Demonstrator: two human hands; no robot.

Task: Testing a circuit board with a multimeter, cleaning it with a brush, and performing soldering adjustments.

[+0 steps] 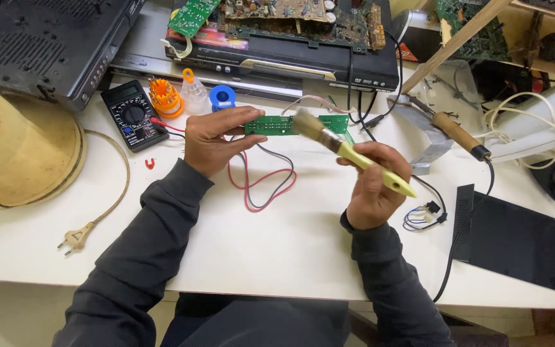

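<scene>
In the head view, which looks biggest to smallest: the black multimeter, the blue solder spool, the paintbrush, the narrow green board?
1. Paintbrush, right hand
2. Narrow green board, left hand; similar length, partly hidden, so unsure
3. Black multimeter
4. Blue solder spool

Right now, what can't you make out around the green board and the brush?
Head view only:
- Brush bristles: motion-blurred.
- Green circuit board: left end hidden by left hand, middle by the bristles; parts too small.
- Brush handle: middle hidden by right hand.
</scene>
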